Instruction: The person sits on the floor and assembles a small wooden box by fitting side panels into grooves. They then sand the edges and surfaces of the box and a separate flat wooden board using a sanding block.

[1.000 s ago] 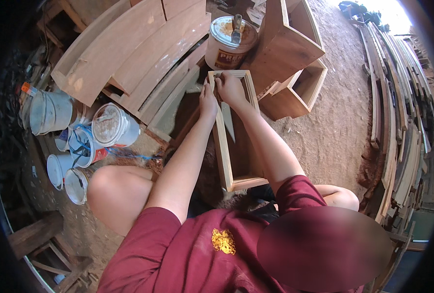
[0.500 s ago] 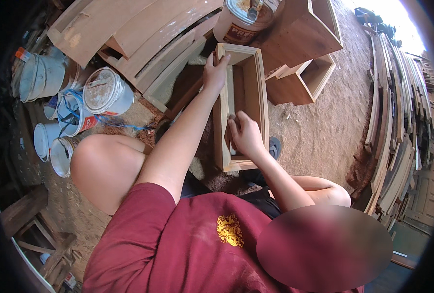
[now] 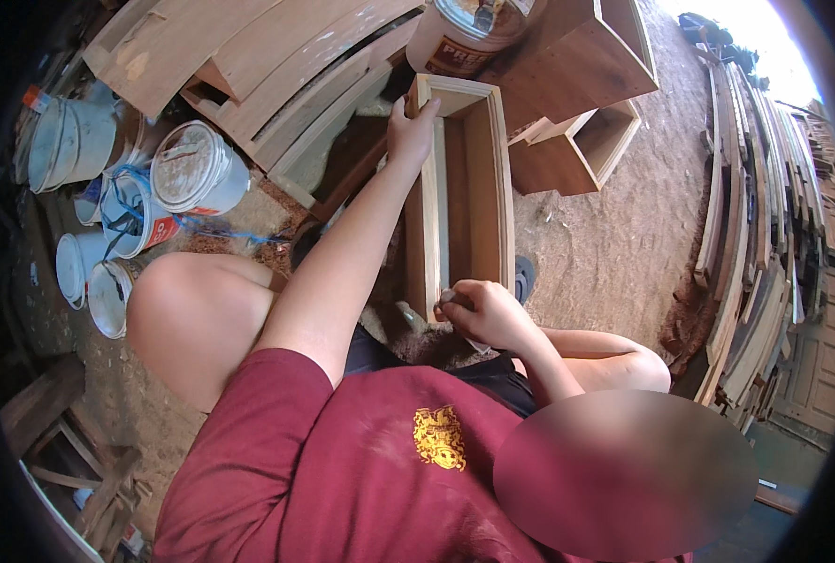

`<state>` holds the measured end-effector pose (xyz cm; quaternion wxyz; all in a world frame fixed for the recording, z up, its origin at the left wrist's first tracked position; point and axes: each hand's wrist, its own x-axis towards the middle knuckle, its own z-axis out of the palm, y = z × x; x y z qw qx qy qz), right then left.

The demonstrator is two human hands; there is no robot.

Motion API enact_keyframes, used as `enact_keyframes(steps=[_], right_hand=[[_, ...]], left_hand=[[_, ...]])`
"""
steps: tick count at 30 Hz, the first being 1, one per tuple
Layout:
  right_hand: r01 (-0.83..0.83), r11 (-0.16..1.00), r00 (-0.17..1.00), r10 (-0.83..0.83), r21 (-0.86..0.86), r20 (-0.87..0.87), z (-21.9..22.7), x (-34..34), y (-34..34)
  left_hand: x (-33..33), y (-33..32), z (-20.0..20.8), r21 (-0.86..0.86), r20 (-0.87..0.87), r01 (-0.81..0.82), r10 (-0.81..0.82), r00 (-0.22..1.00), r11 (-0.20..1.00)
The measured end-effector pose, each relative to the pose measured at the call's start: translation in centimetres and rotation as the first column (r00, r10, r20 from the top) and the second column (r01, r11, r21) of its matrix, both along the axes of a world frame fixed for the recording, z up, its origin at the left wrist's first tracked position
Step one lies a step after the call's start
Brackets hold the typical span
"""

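A long, open wooden box [image 3: 504,178] with pale stepped rims stands tilted between my knees, its hollow side facing me. My left hand [image 3: 412,133] is closed on its far left rim, thumb over the edge and fingers around the outer side. At the near left corner, my right hand [image 3: 488,311] has its fingers curled around a small grey-brown piece, pressed to the near rim. Its kind is mostly hidden by the fingers. The inside of the box shows a brown panel and a whitish strip.
Two more wooden boxes [image 3: 567,75] stand at the far right, near a lidded bucket [image 3: 455,47] with a brush on top. Wooden panels [image 3: 276,66] lie at the far left. Several white buckets [image 3: 201,169] cluster at left; stacked planks [image 3: 741,206] line the right.
My right hand has slid toward me along the left rim to the box's near corner. My left hand keeps its hold on the far end.
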<state>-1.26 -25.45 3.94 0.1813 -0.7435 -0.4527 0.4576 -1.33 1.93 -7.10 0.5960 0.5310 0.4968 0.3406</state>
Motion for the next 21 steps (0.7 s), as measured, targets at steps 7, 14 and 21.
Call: enact_keyframes(steps=[7,14,21], right_hand=[[0.490,0.872,0.725,-0.410,-0.005,-0.554,-0.9,2.1,0.4],[0.722,0.673,0.329,-0.537,-0.160,-0.777,-3.6,2.9,0.8],[0.795,0.582,0.231,-0.549,-0.169,-0.804,-3.1,2.1,1.8]], left_hand=[[0.2,0.4,-0.8,0.052,-0.065,-0.005,0.009,0.998,0.999],[0.2,0.3,-0.8,0.058,-0.049,0.024,-0.022,0.999,0.998],[0.2,1.0,-2.3,0.082,-0.004,-0.014,0.014,1.000,0.997]])
